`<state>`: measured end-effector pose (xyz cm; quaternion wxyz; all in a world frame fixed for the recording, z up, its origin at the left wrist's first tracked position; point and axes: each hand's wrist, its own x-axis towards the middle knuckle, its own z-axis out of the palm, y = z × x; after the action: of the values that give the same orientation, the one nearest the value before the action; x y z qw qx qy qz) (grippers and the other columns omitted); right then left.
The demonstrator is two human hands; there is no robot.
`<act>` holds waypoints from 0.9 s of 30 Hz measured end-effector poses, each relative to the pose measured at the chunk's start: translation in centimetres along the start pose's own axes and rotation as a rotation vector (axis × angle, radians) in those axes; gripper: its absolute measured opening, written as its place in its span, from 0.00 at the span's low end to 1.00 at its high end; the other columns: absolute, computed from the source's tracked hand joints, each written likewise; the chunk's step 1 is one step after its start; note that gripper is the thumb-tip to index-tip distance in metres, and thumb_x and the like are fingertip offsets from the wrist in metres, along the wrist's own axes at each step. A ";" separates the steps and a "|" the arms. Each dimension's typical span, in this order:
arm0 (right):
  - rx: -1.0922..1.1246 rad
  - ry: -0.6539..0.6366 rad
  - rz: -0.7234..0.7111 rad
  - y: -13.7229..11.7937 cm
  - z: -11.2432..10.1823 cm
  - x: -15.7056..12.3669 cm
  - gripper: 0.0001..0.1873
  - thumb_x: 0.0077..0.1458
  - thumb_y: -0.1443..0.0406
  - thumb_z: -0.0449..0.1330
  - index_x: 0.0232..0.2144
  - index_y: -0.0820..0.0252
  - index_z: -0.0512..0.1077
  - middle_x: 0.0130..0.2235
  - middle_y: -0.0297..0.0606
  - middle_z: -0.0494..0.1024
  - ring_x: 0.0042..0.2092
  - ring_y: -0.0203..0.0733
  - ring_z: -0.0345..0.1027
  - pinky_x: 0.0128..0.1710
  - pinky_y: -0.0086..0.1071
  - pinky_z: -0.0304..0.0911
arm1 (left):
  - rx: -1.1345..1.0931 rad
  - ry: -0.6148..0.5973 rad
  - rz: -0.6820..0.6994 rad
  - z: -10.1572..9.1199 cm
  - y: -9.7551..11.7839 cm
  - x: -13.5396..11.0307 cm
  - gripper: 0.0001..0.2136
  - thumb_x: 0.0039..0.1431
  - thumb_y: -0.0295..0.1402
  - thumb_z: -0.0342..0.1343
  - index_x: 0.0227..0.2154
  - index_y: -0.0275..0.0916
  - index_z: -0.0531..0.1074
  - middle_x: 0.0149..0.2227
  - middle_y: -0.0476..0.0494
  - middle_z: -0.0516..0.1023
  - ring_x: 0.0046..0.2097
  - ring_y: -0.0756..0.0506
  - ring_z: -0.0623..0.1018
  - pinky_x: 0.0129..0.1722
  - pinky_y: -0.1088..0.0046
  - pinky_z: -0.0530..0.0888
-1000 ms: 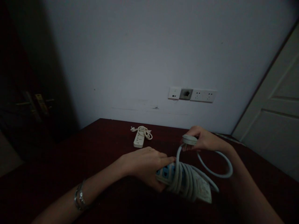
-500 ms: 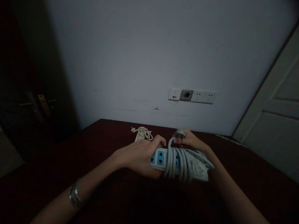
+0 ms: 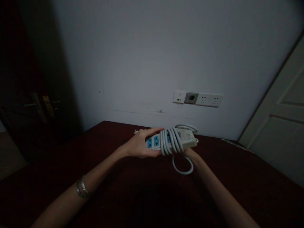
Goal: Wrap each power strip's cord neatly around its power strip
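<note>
My left hand (image 3: 140, 145) is wrapped round the left end of a white power strip (image 3: 186, 136) with blue sockets, held up over the dark red table (image 3: 95, 158). A white cord (image 3: 169, 141) is wound several times round the strip, and one loop (image 3: 182, 166) hangs below it. My right hand (image 3: 188, 152) is underneath the strip, mostly hidden by it, so its fingers do not show. A bracelet sits on my left wrist.
A second cream power strip lies behind my left hand, almost hidden. A row of wall sockets (image 3: 198, 98) is on the white wall above the table's far edge. A dark door with a handle (image 3: 44, 104) stands at left, a pale door (image 3: 282, 126) at right.
Both hands have lifted the power strip up and away from me. The cord's free end, held by my right hand earlier, has been wound on, leaving one hanging loop.
</note>
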<state>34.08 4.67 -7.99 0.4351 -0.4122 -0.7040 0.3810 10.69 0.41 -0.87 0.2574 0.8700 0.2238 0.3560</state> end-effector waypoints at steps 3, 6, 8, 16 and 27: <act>0.032 -0.097 0.027 -0.8 -0.3 -0.4 0.21 0.55 0.51 0.55 0.23 0.64 0.68 0.16 0.29 0.64 0.17 0.31 0.55 0.18 0.28 0.56 | -0.140 0.135 -0.102 -0.2 -1.0 0.4 0.33 0.41 0.34 0.63 0.53 0.33 0.64 0.47 0.36 0.74 0.45 0.42 0.75 0.46 0.64 0.70; -0.011 -0.174 0.058 -2.3 -1.3 -0.9 0.22 0.51 0.50 0.57 0.19 0.62 0.64 0.15 0.29 0.62 0.18 0.30 0.54 0.19 0.27 0.51 | -0.312 0.283 -0.199 -0.4 -2.0 1.0 0.34 0.40 0.36 0.64 0.53 0.30 0.64 0.46 0.33 0.75 0.43 0.42 0.76 0.43 0.66 0.72; -0.088 -0.192 0.076 -3.4 -1.9 -1.3 0.20 0.49 0.51 0.59 0.21 0.62 0.65 0.18 0.31 0.65 0.21 0.32 0.58 0.22 0.28 0.53 | -0.383 0.376 -0.270 -0.7 -2.6 1.4 0.33 0.40 0.37 0.64 0.52 0.29 0.65 0.42 0.34 0.77 0.39 0.43 0.77 0.37 0.69 0.73; -0.511 -0.153 0.033 -5.5 -0.6 -2.4 0.13 0.54 0.56 0.55 0.27 0.62 0.65 0.26 0.32 0.65 0.27 0.34 0.57 0.28 0.29 0.53 | -0.477 0.640 -0.503 -1.5 -5.8 1.9 0.26 0.45 0.39 0.62 0.46 0.30 0.69 0.26 0.44 0.76 0.22 0.50 0.73 0.23 0.75 0.70; -0.229 -0.886 0.049 -11.6 4.9 -5.5 0.07 0.55 0.68 0.53 0.26 0.64 0.67 0.22 0.28 0.63 0.24 0.28 0.56 0.24 0.23 0.53 | 0.036 0.660 -0.449 -2.2 -11.0 1.8 0.24 0.44 0.41 0.60 0.43 0.31 0.72 0.35 0.39 0.78 0.33 0.44 0.77 0.30 0.73 0.71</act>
<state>28.22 -5.45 -0.89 0.0345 -0.2715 -0.8498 0.4506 7.95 10.57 -5.30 0.2278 0.6428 0.4852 0.5472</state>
